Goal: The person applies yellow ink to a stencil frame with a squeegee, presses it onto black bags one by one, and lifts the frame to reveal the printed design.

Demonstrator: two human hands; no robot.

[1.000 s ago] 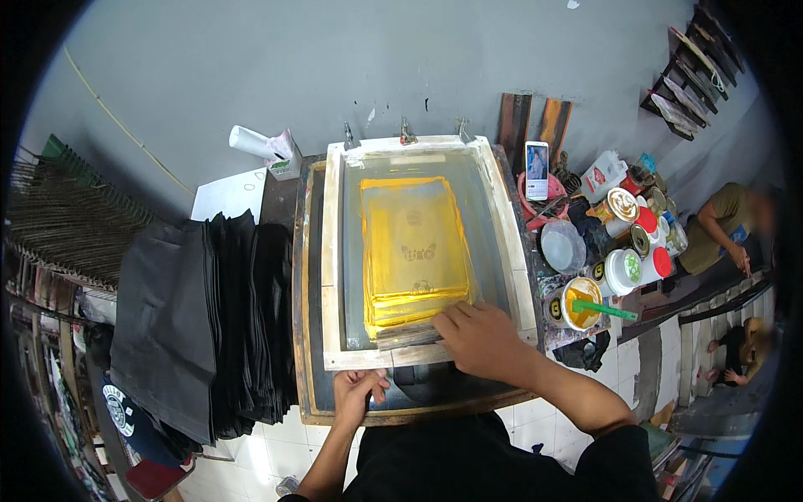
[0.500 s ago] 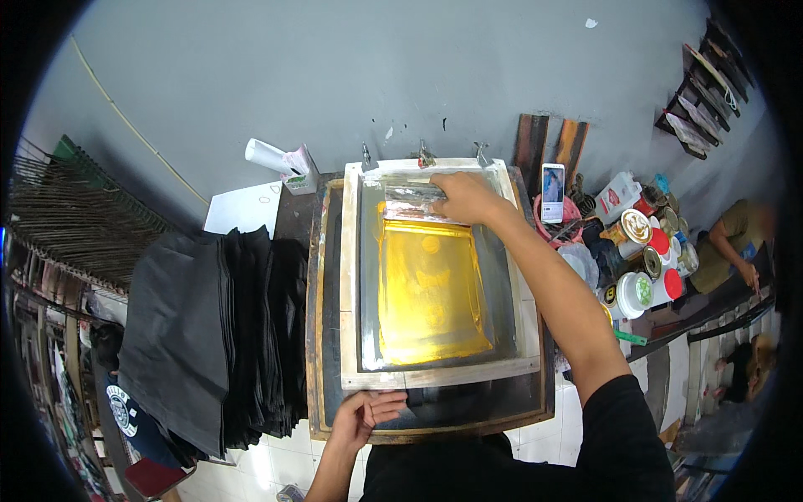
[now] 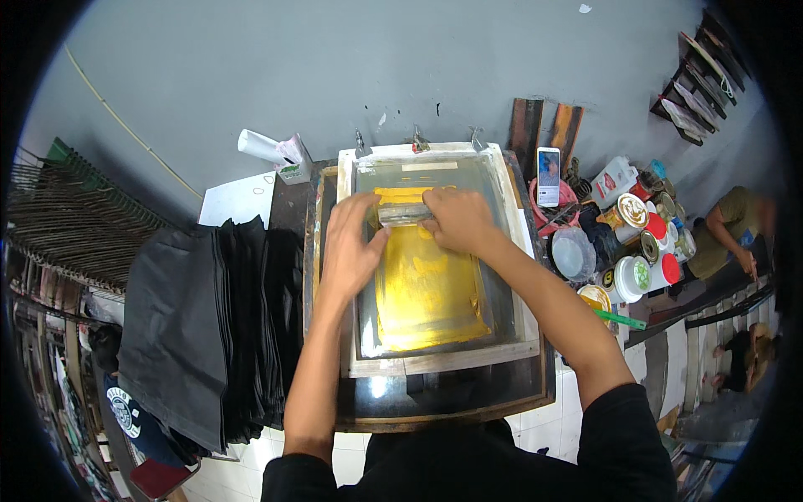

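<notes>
A squeegee [image 3: 403,215] lies crosswise over the mesh of a white-edged printing screen [image 3: 456,361], near its far end. My left hand [image 3: 348,238] is closed round the squeegee's left end, with the thumb on the near side. Its right end is gripped by my right hand [image 3: 458,221]. Yellow ink [image 3: 422,289] covers a tall patch of mesh below the squeegee, and a strip of it shows just beyond. The screen lies flat on a dark, wood-edged board [image 3: 477,391].
Black fabric pieces [image 3: 180,326] hang in a thick stack on the left. Small metal clips [image 3: 420,142] stand at the screen's far edge. To the right are a propped phone [image 3: 548,177], a pink basket [image 3: 562,207] and several ink tubs [image 3: 629,279]. Another person [image 3: 726,238] is at far right.
My left hand has moved up from the screen's near edge to the squeegee. The squeegee now stands more upright and a little nearer, with ink showing beyond it.
</notes>
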